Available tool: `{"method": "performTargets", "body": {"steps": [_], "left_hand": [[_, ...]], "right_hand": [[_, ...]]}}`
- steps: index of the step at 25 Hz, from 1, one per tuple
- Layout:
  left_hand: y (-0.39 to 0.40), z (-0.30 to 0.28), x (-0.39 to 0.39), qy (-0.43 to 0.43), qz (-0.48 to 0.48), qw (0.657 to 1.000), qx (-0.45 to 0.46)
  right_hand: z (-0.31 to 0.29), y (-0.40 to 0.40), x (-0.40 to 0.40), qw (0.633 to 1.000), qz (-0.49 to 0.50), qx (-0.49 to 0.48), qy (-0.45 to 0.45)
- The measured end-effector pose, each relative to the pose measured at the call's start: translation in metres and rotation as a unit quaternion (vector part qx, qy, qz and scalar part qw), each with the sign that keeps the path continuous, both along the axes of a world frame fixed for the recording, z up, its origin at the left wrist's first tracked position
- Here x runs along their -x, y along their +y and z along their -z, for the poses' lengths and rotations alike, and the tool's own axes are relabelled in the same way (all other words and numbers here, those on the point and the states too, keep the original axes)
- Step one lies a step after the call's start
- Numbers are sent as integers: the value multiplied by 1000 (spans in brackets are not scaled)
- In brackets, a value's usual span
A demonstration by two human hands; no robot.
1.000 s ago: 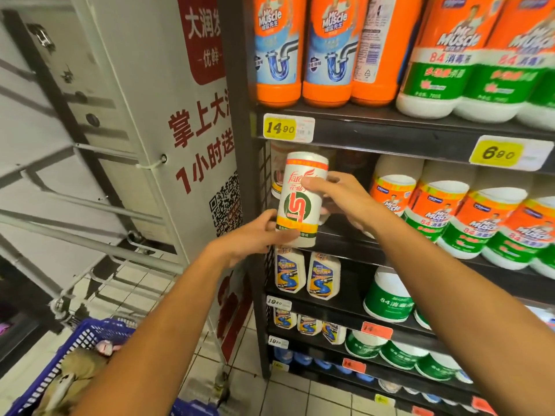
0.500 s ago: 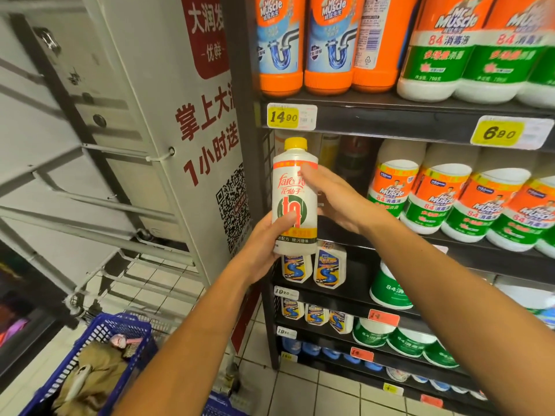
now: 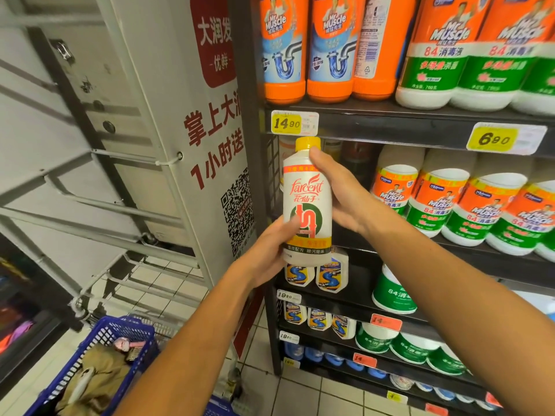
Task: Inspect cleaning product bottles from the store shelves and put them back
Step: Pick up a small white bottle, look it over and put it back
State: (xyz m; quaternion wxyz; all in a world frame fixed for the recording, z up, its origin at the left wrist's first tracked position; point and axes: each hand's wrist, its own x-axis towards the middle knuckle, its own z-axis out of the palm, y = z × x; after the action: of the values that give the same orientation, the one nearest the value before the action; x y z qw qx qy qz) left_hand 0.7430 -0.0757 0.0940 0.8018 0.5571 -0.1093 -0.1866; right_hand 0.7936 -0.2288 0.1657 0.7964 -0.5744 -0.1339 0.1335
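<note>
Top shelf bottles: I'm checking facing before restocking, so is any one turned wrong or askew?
Yes. The third orange bottle from the left shows its back label and barcode, while the two orange bottles beside it face front.

Two hands, left (image 3: 270, 250) and right (image 3: 342, 193), hold one white bottle with a yellow cap (image 3: 307, 202). The top shelf (image 3: 390, 127) carries three orange bottles (image 3: 283, 49) and at least three white bottles with orange and green labels (image 3: 432, 55), with four more of that kind (image 3: 393, 190) showing on the shelf below. Two small white bottles (image 3: 332, 274) stand just under the held bottle, three more (image 3: 318, 319) sit one shelf lower, two yellow price tags (image 3: 286, 124) hang on the top shelf edge, and one blue basket (image 3: 120, 334) is at lower left.
</note>
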Motion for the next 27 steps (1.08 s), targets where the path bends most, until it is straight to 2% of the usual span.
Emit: {"method": "performTargets", "body": {"steps": [5, 9, 16, 19, 23, 25, 27], "left_hand": [[-6, 1, -3, 64, 5, 995, 71], [-7, 1, -7, 65, 0, 997, 50], [-6, 1, -5, 57, 6, 996, 68], [-10, -3, -3, 49, -55, 997, 35], [-21, -12, 1, 0, -157, 977, -142], [-25, -13, 3, -10, -165, 969, -184], [-26, -14, 4, -18, -157, 970, -185]], "right_hand": [[-4, 6, 1, 1000, 10, 5, 6], [-7, 4, 2, 1000, -10, -14, 22], [-11, 4, 6, 999, -24, -31, 24], [-14, 6, 6, 999, -12, -28, 17], [-21, 8, 0, 996, 69, 57, -15], [-20, 5, -3, 993, 91, 72, -20], [-19, 0, -5, 994, 98, 50, -22]]}}
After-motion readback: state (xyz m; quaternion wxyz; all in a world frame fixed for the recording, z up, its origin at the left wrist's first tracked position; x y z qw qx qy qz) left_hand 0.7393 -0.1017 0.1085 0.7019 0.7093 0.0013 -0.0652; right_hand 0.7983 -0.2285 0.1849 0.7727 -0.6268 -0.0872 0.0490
